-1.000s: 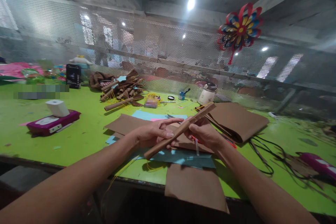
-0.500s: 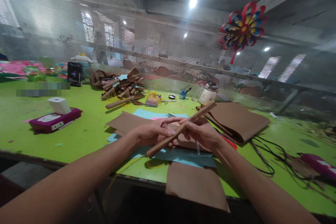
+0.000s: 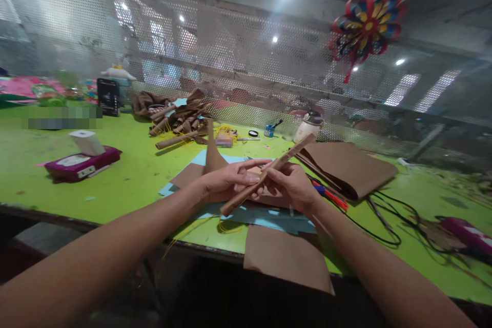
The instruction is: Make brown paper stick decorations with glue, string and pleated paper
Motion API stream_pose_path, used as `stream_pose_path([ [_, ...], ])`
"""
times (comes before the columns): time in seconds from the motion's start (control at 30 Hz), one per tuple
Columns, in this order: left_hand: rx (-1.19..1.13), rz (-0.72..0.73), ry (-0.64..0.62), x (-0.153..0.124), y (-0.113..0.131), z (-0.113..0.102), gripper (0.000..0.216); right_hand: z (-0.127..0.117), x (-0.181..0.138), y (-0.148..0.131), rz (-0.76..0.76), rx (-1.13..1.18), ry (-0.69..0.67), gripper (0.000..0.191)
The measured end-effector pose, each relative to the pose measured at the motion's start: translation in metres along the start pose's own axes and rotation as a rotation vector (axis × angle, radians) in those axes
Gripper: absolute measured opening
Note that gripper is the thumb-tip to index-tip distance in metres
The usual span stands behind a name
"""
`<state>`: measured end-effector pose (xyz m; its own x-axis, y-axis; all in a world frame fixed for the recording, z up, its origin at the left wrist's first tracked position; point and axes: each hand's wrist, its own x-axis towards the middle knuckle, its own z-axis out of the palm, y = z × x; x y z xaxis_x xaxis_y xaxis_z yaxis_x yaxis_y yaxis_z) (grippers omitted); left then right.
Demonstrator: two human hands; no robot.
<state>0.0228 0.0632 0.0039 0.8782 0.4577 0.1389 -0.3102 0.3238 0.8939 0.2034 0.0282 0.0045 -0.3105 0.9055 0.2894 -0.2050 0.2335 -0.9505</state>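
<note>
Both hands hold one long rolled tube of brown paper (image 3: 289,154) slanted above the green table (image 3: 126,184). My left hand (image 3: 226,182) pinches its lower half with thumb and fingers. My right hand (image 3: 294,187) is closed round the middle from the other side. Under the hands lie brown paper sheets (image 3: 184,175) on light blue sheets (image 3: 269,218). One brown corner (image 3: 212,156) stands curled up just behind my left hand.
A brown sheet (image 3: 286,259) hangs over the near table edge. Folded brown paper (image 3: 348,166) and a red-blue pen (image 3: 330,196) lie to the right, black cords (image 3: 384,215) beyond. A pile of rolled brown tubes (image 3: 180,120) sits at the back, a magenta pack (image 3: 82,164) left. A paper pinwheel (image 3: 369,15) hangs on the mesh.
The tube and both hands have shifted slightly right and up in view. A corner of the brown sheet behind my left hand now stands curled upward.
</note>
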Motion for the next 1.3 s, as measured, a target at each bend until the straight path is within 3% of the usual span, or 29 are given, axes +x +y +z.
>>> stream_pose_path([
  [0.23, 0.004, 0.001, 0.052, -0.001, 0.001, 0.006, 0.059, 0.0, -0.001, -0.002, 0.02, -0.016, -0.016, 0.028],
  [0.6, 0.017, -0.01, 0.046, 0.0, 0.003, 0.009, 0.06, -0.002, 0.001, 0.002, 0.065, -0.095, 0.008, 0.021],
  [0.9, 0.09, -0.026, 0.106, 0.003, 0.0, 0.007, 0.061, -0.009, 0.002, 0.007, 0.14, 0.008, -0.052, 0.02],
  [1.3, 0.152, -0.023, 0.16, 0.005, -0.005, 0.001, 0.059, -0.013, 0.006, 0.001, 0.109, -0.128, 0.046, 0.024],
])
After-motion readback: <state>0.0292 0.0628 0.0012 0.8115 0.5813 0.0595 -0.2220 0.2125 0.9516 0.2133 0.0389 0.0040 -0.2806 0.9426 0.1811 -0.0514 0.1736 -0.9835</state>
